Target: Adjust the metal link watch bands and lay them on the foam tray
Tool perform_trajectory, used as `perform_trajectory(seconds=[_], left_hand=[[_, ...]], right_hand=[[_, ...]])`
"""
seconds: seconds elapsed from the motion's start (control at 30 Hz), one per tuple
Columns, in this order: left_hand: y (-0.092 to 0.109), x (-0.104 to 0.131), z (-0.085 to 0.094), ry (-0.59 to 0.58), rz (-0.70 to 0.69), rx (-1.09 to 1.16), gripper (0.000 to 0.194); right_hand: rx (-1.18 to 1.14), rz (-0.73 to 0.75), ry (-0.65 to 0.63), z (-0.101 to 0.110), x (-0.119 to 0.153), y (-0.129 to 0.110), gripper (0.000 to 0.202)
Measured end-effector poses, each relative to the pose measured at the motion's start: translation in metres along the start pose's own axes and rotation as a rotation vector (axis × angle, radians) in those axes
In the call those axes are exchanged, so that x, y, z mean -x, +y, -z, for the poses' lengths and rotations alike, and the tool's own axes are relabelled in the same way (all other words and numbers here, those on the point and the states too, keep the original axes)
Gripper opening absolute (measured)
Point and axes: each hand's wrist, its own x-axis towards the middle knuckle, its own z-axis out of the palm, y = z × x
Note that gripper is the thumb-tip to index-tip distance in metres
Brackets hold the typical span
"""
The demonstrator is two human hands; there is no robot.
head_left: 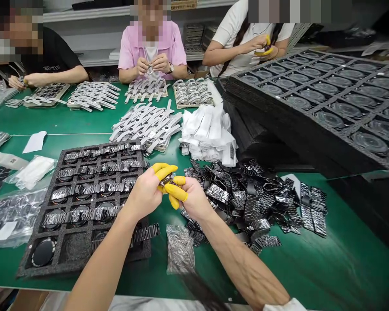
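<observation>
My left hand [146, 190] and my right hand [189, 194], both in yellow finger cots, meet above the table. Their fingertips pinch a shiny dark watch case [167, 181] from both sides, mostly hidden by the fingers. Left of them lies a black foam tray [63, 203] of watches with black link bands; one front compartment has no watch, and the corner one holds a round watch case [43, 252] without a band. Beneath my right hand and beyond spreads a pile of black link watch bands [246, 198]. A clear bag of small metal pins [180, 250] lies between my forearms.
Stacked black foam trays [311, 95] rise at the right. White-wrapped pieces [207, 129] and white-strapped watches [149, 125] lie beyond my hands. Plastic bags [16, 211] are at the left. Across the green table [353, 263], three people handle small parts.
</observation>
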Motion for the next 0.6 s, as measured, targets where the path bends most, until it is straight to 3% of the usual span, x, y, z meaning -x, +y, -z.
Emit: perform_trajectory(seconds=[0.27,0.47,0.6], left_hand=[[0.0025,0.0008,-0.0013,0.0,0.058,0.039,0.076],[0.0054,0.0,0.0051,-0.038,-0.067,0.208,0.055],[0.0077,0.0004,0.0038,-0.02,-0.079,0.232,0.044]], right_hand=[[-0.179,-0.001,0.081,-0.0036,-0.0016,0.0054,0.047],[-0.232,0.026,0.131,-0.0071,-0.0002,-0.0013,0.05],[-0.225,0.034,0.124,-0.0085,0.001,-0.003,0.047]])
